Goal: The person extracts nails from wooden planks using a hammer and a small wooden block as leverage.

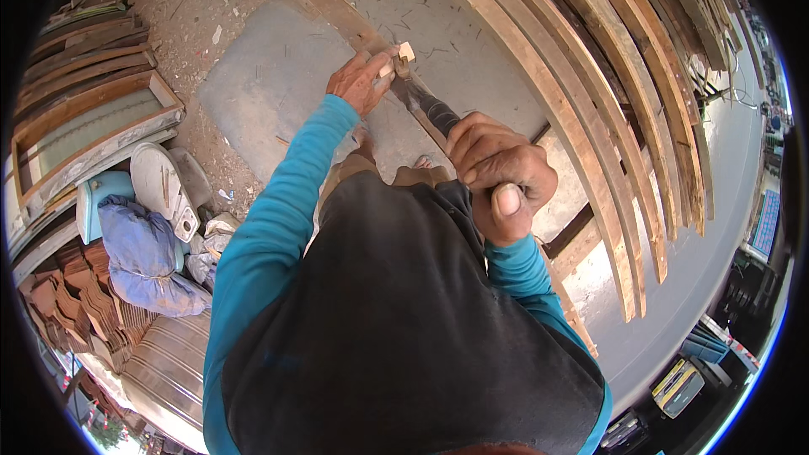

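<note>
My right hand [501,173] is closed round the handle of a tool [430,107] with a black-wrapped grip. The tool points up and left toward a wooden beam [341,17], and I cannot make out its head clearly. At that spot on the beam, my left hand [362,82] has its fingers curled over a small pale piece of wood [406,51]. Part of the piece shows beyond the fingertips; the fingers hide the rest. The beam runs diagonally from the upper left toward my right hand, which covers some of it.
Long wooden beams [581,93] lie side by side on the right. A grey board [253,84] lies on the dirt floor, with nails scattered nearby. Left of me are a wooden frame [93,139], a blue bag [147,257] and stacked brown tiles [80,295].
</note>
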Tool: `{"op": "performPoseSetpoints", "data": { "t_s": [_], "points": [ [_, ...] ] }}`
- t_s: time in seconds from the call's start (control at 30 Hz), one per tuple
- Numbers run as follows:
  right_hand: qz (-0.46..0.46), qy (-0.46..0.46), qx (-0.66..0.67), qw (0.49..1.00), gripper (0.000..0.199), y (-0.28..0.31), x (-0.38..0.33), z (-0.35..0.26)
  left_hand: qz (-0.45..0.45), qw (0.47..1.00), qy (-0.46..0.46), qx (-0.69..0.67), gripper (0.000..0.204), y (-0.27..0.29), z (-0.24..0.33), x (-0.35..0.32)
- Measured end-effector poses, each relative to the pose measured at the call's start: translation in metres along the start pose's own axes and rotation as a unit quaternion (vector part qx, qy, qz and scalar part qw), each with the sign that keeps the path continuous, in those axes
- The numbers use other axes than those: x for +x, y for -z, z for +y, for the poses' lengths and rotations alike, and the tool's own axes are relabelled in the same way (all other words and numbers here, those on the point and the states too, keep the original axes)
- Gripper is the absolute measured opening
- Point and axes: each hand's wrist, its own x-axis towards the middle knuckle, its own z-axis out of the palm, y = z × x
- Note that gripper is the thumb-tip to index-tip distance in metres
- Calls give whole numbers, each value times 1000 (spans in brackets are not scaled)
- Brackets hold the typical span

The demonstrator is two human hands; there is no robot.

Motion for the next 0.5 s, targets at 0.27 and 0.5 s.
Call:
{"op": "performPoseSetpoints", "data": {
  "t_s": [0.27,0.5],
  "points": [
    [146,-46,-51,987,34,12,-21,-83,-142,981,-125,32,45,14,54,-3],
    [236,-109,-210,943,32,-24,-34,-29,-161,978,-99,-92,45,19,19,0]
  ]
}}
